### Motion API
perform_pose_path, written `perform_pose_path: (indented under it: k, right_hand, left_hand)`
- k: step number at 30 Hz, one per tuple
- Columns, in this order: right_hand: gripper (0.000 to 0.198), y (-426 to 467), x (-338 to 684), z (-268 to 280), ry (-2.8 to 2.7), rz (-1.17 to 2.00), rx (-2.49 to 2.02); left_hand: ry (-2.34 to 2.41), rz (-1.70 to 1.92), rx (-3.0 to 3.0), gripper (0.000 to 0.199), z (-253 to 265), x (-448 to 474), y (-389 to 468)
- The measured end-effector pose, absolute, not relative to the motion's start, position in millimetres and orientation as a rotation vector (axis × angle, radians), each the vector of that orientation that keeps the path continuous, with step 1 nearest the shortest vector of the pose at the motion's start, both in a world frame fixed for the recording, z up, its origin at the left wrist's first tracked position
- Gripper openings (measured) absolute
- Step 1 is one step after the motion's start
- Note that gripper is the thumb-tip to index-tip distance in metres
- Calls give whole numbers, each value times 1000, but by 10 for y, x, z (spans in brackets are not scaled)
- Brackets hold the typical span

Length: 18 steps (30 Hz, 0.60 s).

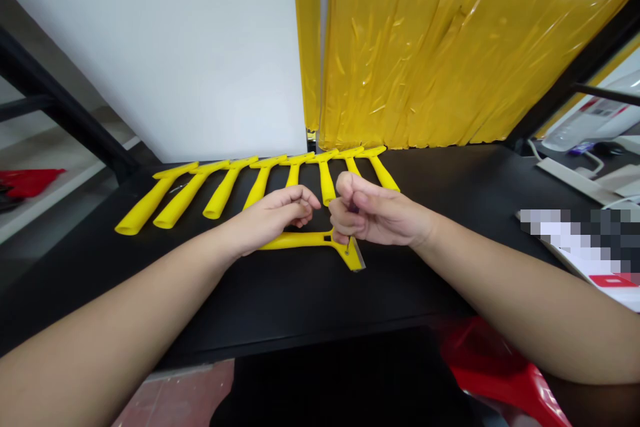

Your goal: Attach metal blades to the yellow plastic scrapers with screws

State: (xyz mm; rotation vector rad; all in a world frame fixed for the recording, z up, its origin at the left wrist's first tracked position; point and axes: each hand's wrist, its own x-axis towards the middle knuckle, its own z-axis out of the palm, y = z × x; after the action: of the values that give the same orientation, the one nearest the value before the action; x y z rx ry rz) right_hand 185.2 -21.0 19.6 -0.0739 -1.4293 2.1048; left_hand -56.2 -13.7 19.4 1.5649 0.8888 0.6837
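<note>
A yellow scraper [300,240] lies sideways on the black table, with a metal blade along its head at the right. My right hand [373,210] is closed above that head, pinching a thin-shafted tool [348,245]. The tool's lower end meets the screw spot on the head; its upper part is hidden by my fingers. Over the scraper's handle is my left hand [280,213], its fingers curled inward. Whether it holds anything is hidden. Behind both hands, several yellow scraper handles [225,190] lie in a row, some partly covered by my hands.
A white panel [200,47] and yellow plastic film [425,47] stand behind the black table [280,300]. To the right are a blurred-out flat item [605,280] and a white cable [595,163]. Something red [505,367] is below the front edge.
</note>
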Motion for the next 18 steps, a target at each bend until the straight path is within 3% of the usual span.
perform_pose_path:
  k: [7,14,18]
  right_hand:
    - [26,-164,1877,143,-1435,2075,12]
    - [42,-169,1876,171,-1501,2176,52]
    - [35,-216,1851,192,-1454,2181,5]
  left_hand:
    - [922,613,1767,15,250,-574,-165]
    - [866,515,1935,16,314,-559,-227]
    - [858,504,1989,17,294,-560,-224]
